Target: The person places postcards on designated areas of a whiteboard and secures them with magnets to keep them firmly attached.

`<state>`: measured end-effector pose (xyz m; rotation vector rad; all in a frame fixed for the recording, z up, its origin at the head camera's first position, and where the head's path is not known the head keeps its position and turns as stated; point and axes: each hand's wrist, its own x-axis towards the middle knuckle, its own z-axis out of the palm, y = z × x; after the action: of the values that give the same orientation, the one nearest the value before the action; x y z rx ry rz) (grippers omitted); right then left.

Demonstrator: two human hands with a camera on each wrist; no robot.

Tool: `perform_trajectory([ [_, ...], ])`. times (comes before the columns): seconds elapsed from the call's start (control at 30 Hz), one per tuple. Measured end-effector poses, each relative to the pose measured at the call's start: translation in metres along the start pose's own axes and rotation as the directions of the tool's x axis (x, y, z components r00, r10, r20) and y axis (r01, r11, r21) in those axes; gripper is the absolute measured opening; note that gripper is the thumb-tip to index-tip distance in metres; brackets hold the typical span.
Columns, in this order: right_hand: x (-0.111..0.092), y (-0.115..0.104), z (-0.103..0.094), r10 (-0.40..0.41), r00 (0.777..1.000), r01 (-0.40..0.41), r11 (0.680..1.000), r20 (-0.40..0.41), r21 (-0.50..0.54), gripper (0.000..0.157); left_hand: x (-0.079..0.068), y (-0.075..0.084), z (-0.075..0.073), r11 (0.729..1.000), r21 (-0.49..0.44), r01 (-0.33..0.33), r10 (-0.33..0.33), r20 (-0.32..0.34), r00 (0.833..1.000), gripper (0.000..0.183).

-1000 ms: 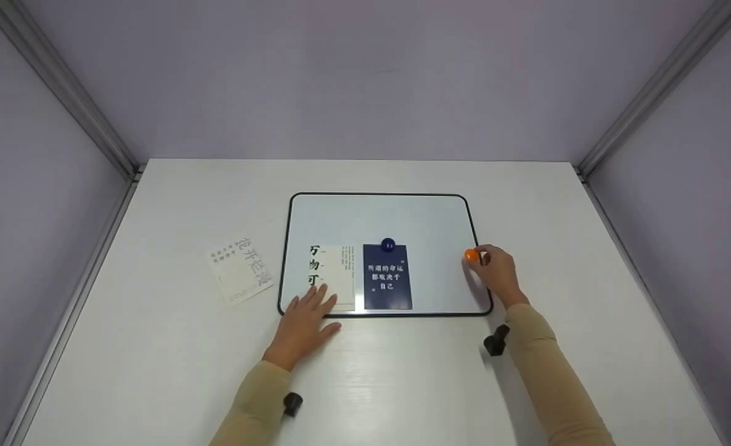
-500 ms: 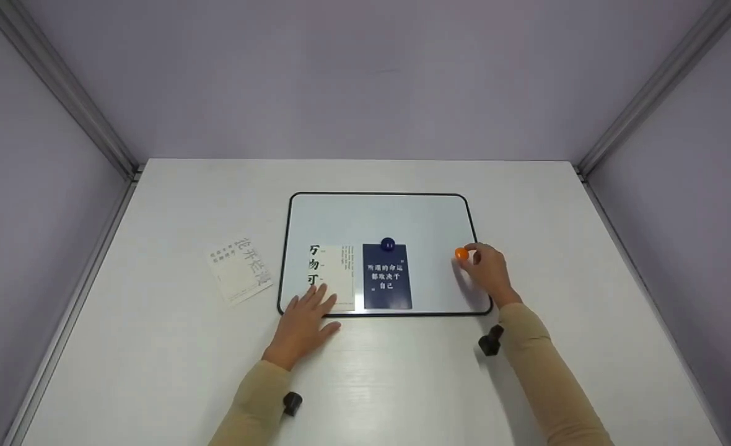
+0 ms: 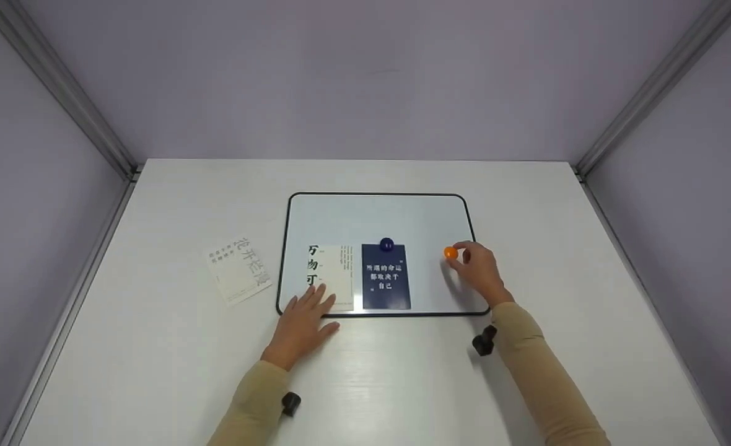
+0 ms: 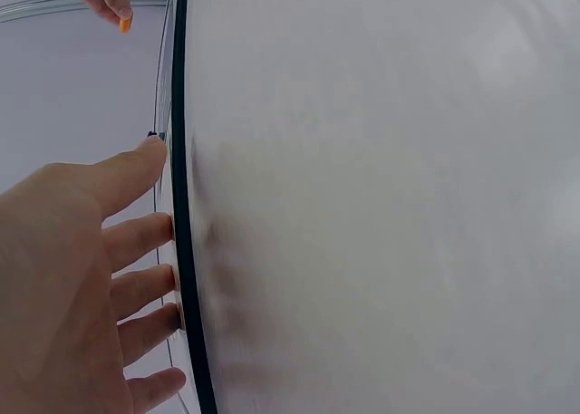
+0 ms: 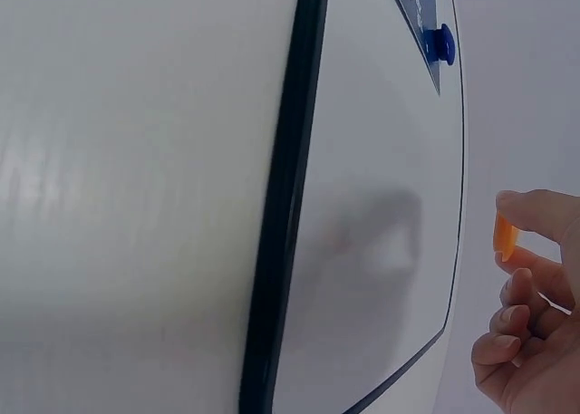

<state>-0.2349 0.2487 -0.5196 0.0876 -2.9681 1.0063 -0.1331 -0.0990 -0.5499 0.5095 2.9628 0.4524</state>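
Note:
Between thumb and finger, my right hand pinches a round orange magnet over the right part of a black-framed whiteboard. The right wrist view shows the orange magnet held above the board's surface. My left hand lies with fingers spread on the lower part of a cream card at the board's lower left, covering one corner of it. To the right of that card lies a dark blue card with white characters. A dark blue magnet sits on its top edge.
A third card, pale with grey characters, lies tilted on the white table left of the board. Black wrist devices show at the left sleeve and right sleeve. Walls enclose the table's back and sides.
My right hand has moved left over the whiteboard, from its right edge inward, carrying the orange magnet. The left hand has stayed on the cream card.

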Motion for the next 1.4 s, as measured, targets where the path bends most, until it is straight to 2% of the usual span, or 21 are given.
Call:
perform_trajectory([
  [0.4,0.003,-0.011,0.008,0.021,0.999,-0.021,1.0,0.025,-0.013,0.032,-0.001,-0.001,0.001,1.0,-0.004,0.004,-0.004,0.002,1.0,0.058],
  [0.7,0.003,-0.019,0.01,-0.075,0.997,0.074,0.997,-0.023,-0.027,0.03,-0.001,-0.001,0.002,1.0,-0.001,-0.004,0.004,-0.021,1.0,0.057],
  [0.93,0.005,-0.027,0.014,-0.028,1.0,0.028,0.999,0.001,-0.036,0.031,-0.001,-0.001,0.001,1.0,-0.011,0.005,-0.005,-0.012,1.0,0.057],
  [1.4,0.009,-0.039,0.019,-0.059,0.998,0.059,0.996,0.003,-0.065,0.03,-0.001,-0.001,0.002,1.0,-0.005,-0.014,0.013,-0.021,1.0,0.056],
])
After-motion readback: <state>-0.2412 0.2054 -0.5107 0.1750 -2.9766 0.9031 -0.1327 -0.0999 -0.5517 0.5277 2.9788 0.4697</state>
